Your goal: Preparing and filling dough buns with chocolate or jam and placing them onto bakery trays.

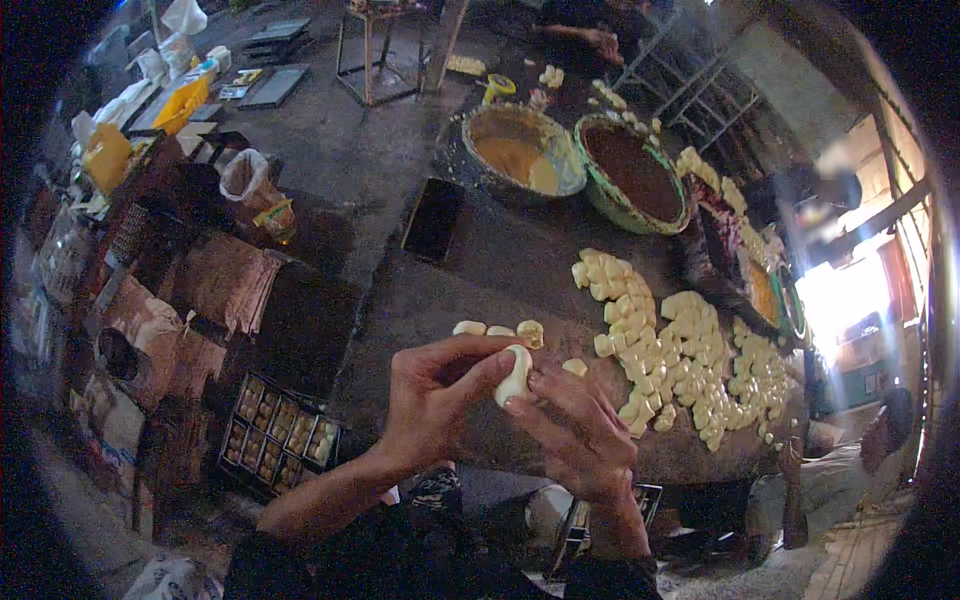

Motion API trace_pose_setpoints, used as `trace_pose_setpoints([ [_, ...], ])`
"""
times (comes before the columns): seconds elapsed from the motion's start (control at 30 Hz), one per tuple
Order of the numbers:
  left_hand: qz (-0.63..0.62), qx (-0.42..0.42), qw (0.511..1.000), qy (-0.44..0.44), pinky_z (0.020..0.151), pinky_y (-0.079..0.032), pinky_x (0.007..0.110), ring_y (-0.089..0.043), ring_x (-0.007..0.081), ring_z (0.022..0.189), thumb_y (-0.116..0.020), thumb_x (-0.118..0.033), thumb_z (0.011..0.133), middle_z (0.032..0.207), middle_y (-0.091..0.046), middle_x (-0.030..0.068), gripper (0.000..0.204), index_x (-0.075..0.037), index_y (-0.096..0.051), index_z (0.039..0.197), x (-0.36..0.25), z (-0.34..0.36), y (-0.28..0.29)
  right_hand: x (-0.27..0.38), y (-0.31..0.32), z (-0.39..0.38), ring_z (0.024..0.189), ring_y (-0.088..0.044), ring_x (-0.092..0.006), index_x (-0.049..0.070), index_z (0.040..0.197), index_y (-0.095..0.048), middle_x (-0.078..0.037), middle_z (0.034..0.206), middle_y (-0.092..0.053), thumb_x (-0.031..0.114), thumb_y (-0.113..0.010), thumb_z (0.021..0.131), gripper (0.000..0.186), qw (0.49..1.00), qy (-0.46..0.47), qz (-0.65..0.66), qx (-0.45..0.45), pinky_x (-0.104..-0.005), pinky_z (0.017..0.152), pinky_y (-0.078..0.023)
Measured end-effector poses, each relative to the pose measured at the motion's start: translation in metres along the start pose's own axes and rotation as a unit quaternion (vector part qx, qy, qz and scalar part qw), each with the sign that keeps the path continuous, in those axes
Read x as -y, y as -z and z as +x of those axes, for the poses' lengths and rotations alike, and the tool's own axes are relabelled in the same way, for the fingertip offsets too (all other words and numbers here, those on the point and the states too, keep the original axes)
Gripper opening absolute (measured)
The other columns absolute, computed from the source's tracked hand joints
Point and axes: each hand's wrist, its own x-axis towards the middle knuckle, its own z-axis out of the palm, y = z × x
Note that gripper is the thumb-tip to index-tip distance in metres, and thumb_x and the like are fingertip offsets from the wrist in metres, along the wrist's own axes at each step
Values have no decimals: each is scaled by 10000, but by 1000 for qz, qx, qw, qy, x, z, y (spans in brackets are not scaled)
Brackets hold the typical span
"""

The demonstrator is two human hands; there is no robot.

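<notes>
Fingers of left hand (432,395) and right hand (572,430) pinch a dough piece (515,374) at lower centre; squeezing harder could tear it.

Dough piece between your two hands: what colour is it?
Pale cream, the dough piece shows best in the head view.

We look down from a single head-worn fisheye camera, facing forward over a dark round table (500,270). Our left hand (432,395) and right hand (578,432) sit close below the lens, forearms entering from the lower edge. Bowls (520,150) lie farther off; straight edges bend toward the dark rim.
</notes>
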Motion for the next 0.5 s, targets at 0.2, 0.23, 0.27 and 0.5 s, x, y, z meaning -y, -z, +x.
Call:
trace_pose_setpoints([
  [0.2,170,64,983,-35,633,-533,277,-645,166,718,-682,-138,853,936,-650,133,321,-23,-643,1151,62,35,-58,-96,-2,-30,931,-573,-247,133,1022,-666,-61,929,-603,20,-676,663,376,986,-148,-4,78,-403,780,-449],
  [0.23,216,79,972,-43,635,-530,297,-649,202,707,-700,-114,820,890,-636,156,397,-55,-616,1204,76,36,-61,-115,-10,-43,862,-603,-279,111,967,-669,-84,888,-632,0,-658,740,253,973,-212,83,27,-385,738,-475],
  [0.27,215,87,972,-28,635,-530,297,-649,202,707,-700,-114,820,890,-636,156,397,-55,-616,1204,92,41,-67,-127,-16,-50,862,-603,-279,111,967,-669,-84,888,-632,0,-658,740,253,969,-228,86,29,-385,738,-475],
  [0.5,280,27,959,22,711,-553,310,-677,205,853,-638,42,822,950,-676,140,197,-9,-662,1011,150,54,-77,-160,-50,-104,766,-645,-193,14,928,-670,-94,871,-670,-8,-702,764,169,878,-454,149,22,-279,678,-504],
])
